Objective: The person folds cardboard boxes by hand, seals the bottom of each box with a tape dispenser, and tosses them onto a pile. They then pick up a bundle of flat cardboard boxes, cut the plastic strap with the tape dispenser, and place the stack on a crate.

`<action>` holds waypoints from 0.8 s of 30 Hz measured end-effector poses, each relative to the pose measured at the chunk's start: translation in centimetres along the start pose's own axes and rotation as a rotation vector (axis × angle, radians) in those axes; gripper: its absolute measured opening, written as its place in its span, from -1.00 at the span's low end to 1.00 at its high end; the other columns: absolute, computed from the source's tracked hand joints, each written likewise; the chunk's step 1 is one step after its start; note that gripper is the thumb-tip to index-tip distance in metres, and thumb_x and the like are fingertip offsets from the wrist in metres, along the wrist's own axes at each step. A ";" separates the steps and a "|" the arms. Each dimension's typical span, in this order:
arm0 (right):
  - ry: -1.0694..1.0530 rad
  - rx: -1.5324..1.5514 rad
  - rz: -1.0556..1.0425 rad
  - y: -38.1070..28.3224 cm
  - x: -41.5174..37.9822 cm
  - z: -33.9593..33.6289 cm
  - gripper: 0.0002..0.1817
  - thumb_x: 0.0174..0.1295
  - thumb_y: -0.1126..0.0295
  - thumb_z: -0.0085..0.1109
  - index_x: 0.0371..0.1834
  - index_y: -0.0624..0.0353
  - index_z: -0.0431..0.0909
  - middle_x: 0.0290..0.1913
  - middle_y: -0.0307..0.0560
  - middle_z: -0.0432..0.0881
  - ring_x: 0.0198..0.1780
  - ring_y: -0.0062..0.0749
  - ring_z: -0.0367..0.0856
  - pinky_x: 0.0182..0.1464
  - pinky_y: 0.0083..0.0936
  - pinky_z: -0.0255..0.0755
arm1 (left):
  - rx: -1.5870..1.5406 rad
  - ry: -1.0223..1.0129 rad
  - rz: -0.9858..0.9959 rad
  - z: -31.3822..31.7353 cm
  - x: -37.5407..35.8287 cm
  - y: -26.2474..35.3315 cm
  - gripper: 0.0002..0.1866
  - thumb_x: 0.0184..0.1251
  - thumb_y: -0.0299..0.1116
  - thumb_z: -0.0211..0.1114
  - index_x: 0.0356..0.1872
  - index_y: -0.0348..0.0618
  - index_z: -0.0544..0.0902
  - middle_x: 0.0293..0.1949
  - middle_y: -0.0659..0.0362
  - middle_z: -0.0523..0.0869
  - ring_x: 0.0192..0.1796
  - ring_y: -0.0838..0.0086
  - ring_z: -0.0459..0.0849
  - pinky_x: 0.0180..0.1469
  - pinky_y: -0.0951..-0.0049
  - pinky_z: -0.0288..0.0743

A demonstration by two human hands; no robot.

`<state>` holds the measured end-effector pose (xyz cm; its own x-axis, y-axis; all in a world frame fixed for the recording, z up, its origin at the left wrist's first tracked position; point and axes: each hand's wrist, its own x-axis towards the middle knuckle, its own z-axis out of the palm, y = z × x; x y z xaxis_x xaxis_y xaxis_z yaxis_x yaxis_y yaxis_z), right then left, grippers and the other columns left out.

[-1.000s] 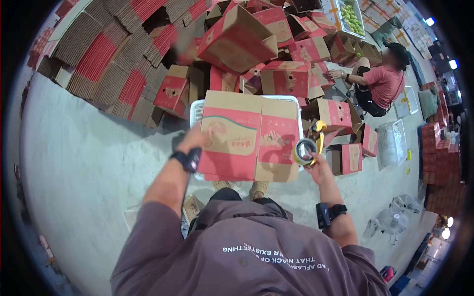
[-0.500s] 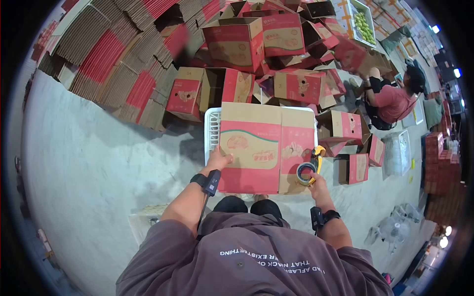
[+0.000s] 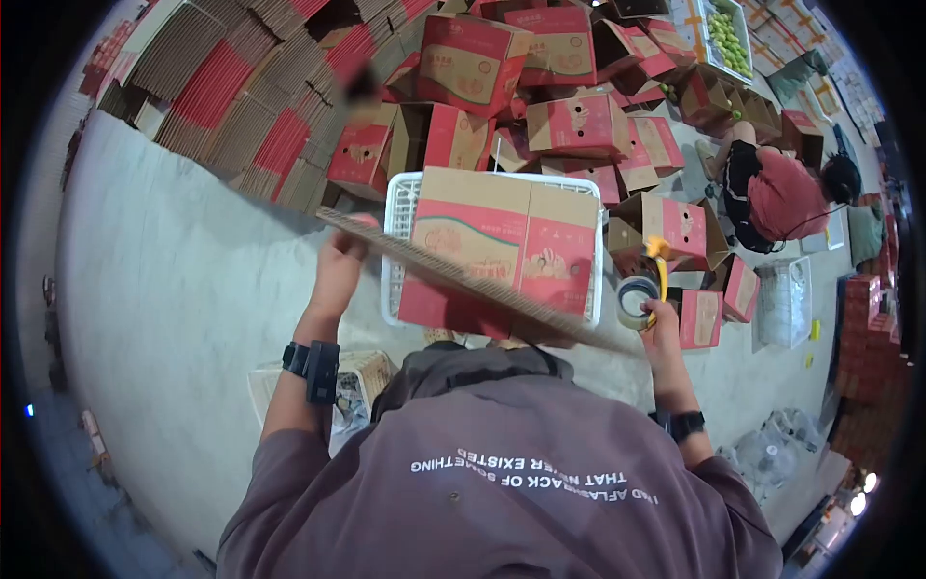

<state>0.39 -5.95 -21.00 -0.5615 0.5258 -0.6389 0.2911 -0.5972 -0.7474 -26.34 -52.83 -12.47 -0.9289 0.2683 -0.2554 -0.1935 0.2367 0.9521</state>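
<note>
My left hand (image 3: 344, 262) grips one end of a flattened cardboard box (image 3: 473, 288), which is seen nearly edge-on and slants down to the right. My right hand (image 3: 660, 326) is closed on a yellow tape dispenser (image 3: 661, 265) with a roll of tape, beside the cardboard's lower right end. Below the held sheet, another flattened red and brown box (image 3: 482, 207) lies on a white plastic crate (image 3: 395, 214).
Open red and brown boxes (image 3: 473, 63) are heaped ahead. Stacks of folded cardboard (image 3: 207, 87) stand at upper left. A person in a red shirt (image 3: 783, 193) crouches at right, near a crate of green fruit (image 3: 728, 41). A pale basket (image 3: 371, 372) is by my left side.
One flattened box has been lifted and tilted by my left hand, exposing another beneath. My right hand has moved right with the dispenser. The crouching person has bent further forward.
</note>
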 end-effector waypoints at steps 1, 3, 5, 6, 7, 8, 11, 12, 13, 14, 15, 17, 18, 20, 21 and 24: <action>-0.109 -0.276 -0.142 -1.5 -2.7 1.9 -0.60 0.16 0.49 0.13 0.10 0.23 0.40 -0.19 -0.17 0.53 -0.20 -0.57 0.49 -0.16 -0.61 0.39 | -0.102 0.114 0.083 1.0 -0.7 1.7 -0.62 0.37 -0.53 0.09 0.20 -0.26 0.42 0.09 0.12 0.58 0.17 0.46 0.50 0.28 0.40 0.30; -0.247 -0.438 -0.260 -5.2 -9.7 8.0 -0.40 0.12 0.55 0.19 0.28 0.23 0.25 -0.18 -0.21 0.51 -0.18 -0.60 0.46 -0.13 -0.65 0.35 | -0.202 0.260 0.177 2.3 -1.0 3.9 -0.60 0.40 -0.51 0.06 0.25 -0.26 0.37 0.08 0.11 0.56 0.18 0.44 0.48 0.30 0.38 0.27; -0.430 -0.590 -0.272 -7.6 -14.1 11.4 -0.21 0.11 0.48 0.24 0.42 0.22 0.06 -0.11 -0.16 0.49 -0.09 -0.53 0.47 -0.04 -0.60 0.35 | -0.559 0.146 0.273 3.5 -0.9 5.4 -0.47 0.37 -0.41 0.16 0.33 -0.25 0.26 0.17 0.06 0.45 0.19 0.46 0.42 0.23 0.46 0.29; -0.521 -0.635 -0.432 -6.7 -14.0 11.4 -0.14 0.09 0.34 0.31 0.43 0.23 0.03 -0.09 -0.10 0.48 -0.07 -0.48 0.48 -0.01 -0.53 0.35 | -0.560 0.160 0.285 4.2 -0.7 6.5 -0.47 0.37 -0.41 0.16 0.33 -0.25 0.26 0.17 0.06 0.45 0.19 0.46 0.42 0.23 0.46 0.29; -0.582 -0.696 -0.472 -7.0 -14.3 12.0 -0.11 0.06 0.27 0.35 0.42 0.23 0.05 -0.07 -0.06 0.48 -0.03 -0.43 0.48 0.04 -0.49 0.35 | -0.373 0.186 0.252 5.1 -0.7 7.4 -0.40 0.36 -0.34 0.20 0.36 -0.24 0.20 0.18 0.05 0.42 0.21 0.46 0.40 0.25 0.45 0.28; -0.640 -0.756 -0.509 -7.4 -14.8 12.5 -0.08 0.03 0.20 0.38 0.41 0.24 0.07 -0.05 -0.02 0.48 0.00 -0.38 0.49 0.09 -0.45 0.34 | -0.187 0.207 0.212 5.6 -0.7 7.7 -0.32 0.34 -0.27 0.24 0.39 -0.23 0.15 0.19 0.04 0.39 0.22 0.46 0.38 0.26 0.43 0.26; -0.655 -0.989 -0.608 -8.0 -14.4 14.2 -0.09 -0.03 0.13 0.43 0.36 0.25 0.19 0.04 0.06 0.48 0.12 -0.29 0.47 0.19 -0.39 0.32 | -0.288 0.174 0.207 5.7 0.9 7.0 -0.26 0.29 -0.21 0.31 0.38 -0.25 0.15 0.17 0.07 0.40 0.19 0.45 0.39 0.26 0.42 0.27; -0.659 -0.993 -0.611 -8.2 -13.7 14.4 -0.09 -0.03 0.13 0.43 0.36 0.25 0.19 0.04 0.06 0.48 0.12 -0.29 0.47 0.19 -0.39 0.32 | -0.291 0.180 0.208 5.4 1.1 6.6 -0.26 0.29 -0.21 0.31 0.38 -0.25 0.15 0.17 0.07 0.40 0.19 0.45 0.39 0.26 0.42 0.27; -0.665 -1.001 -0.589 -8.5 -12.7 14.2 -0.13 -0.02 0.14 0.43 0.33 0.25 0.24 0.10 0.08 0.47 0.17 -0.26 0.45 0.23 -0.37 0.30 | -0.282 0.174 0.230 4.8 1.1 6.1 -0.27 0.27 -0.21 0.33 0.36 -0.26 0.17 0.15 0.09 0.39 0.17 0.45 0.40 0.25 0.42 0.28; -0.667 -1.005 -0.565 -8.8 -11.7 14.1 -0.17 -0.02 0.14 0.43 0.30 0.26 0.29 0.16 0.11 0.45 0.21 -0.23 0.43 0.27 -0.34 0.28 | -0.270 0.163 0.250 4.3 1.1 5.8 -0.28 0.26 -0.21 0.34 0.34 -0.27 0.18 0.13 0.10 0.39 0.14 0.45 0.42 0.23 0.41 0.29; -0.657 -0.929 -0.497 -9.7 -10.8 14.2 -0.20 -0.01 0.16 0.43 0.29 0.26 0.31 0.18 0.11 0.46 0.22 -0.26 0.44 0.26 -0.36 0.29 | -0.269 0.160 0.247 4.1 1.1 5.7 -0.28 0.26 -0.21 0.34 0.34 -0.27 0.18 0.13 0.10 0.39 0.14 0.45 0.42 0.23 0.41 0.29; -0.583 -1.077 -0.673 -12.1 -9.2 15.2 -0.27 0.04 0.18 0.39 0.26 0.25 0.34 0.04 0.06 0.54 0.08 -0.29 0.54 0.15 -0.40 0.38 | -0.279 0.144 0.321 4.0 0.9 5.3 -0.32 0.26 -0.23 0.33 0.30 -0.27 0.22 0.15 0.10 0.39 0.13 0.44 0.42 0.23 0.42 0.30; -0.531 -1.176 -0.773 -13.1 -8.5 15.7 -0.32 0.06 0.16 0.38 0.22 0.21 0.38 -0.05 0.04 0.57 0.00 -0.26 0.59 0.08 -0.38 0.43 | -0.287 0.133 0.318 4.2 0.9 5.2 -0.32 0.26 -0.23 0.33 0.30 -0.27 0.22 0.15 0.10 0.39 0.13 0.44 0.42 0.23 0.42 0.30; -0.468 -1.436 -0.938 -14.6 -10.4 18.6 -0.37 0.07 0.11 0.35 0.17 0.17 0.42 -0.12 0.02 0.56 -0.07 -0.18 0.60 0.00 -0.33 0.45 | -0.296 0.191 0.347 4.6 1.2 5.0 -0.35 0.27 -0.24 0.32 0.27 -0.27 0.23 0.15 0.09 0.40 0.15 0.44 0.42 0.24 0.43 0.29; -0.409 -1.687 -1.099 -15.0 -11.0 19.6 -0.42 0.09 0.05 0.33 0.12 0.14 0.47 -0.19 0.01 0.55 -0.15 -0.10 0.61 -0.09 -0.29 0.48 | -0.249 0.231 0.374 4.6 1.6 4.8 -0.36 0.28 -0.25 0.31 0.27 -0.28 0.23 0.14 0.07 0.41 0.16 0.42 0.41 0.24 0.43 0.28; -0.524 -1.690 -1.143 -14.4 -9.3 20.1 -0.44 0.10 -0.06 0.27 0.05 0.08 0.52 -0.26 0.00 0.52 -0.20 0.00 0.57 -0.17 -0.21 0.46 | -0.179 0.287 0.376 4.4 1.1 4.6 -0.36 0.29 -0.26 0.30 0.27 -0.30 0.22 0.13 0.06 0.42 0.18 0.39 0.40 0.25 0.41 0.27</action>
<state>-14.15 -14.35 -0.65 -0.9823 -0.1867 -0.0127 -0.1766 0.9472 -0.2675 -26.87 -47.34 -9.12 -0.9892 0.0309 0.1433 0.1435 0.0026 0.9897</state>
